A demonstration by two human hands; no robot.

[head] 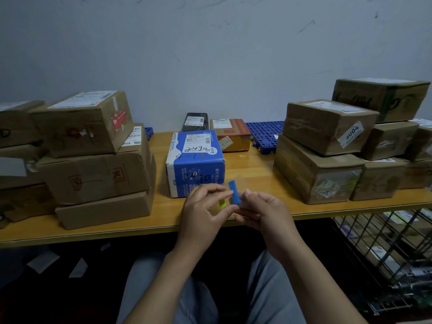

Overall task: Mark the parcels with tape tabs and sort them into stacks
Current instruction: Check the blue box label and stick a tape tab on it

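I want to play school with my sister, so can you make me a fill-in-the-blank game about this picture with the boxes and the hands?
1. The box in the middle of the table is ____.
2. Stacks of brown parcels stand to its left and its ____.
3. The flat parcel just left of the orange box is ____.
4. The left hand and the right hand pinch a tape tab that is ____.

Missing words: blue, right, black, blue.
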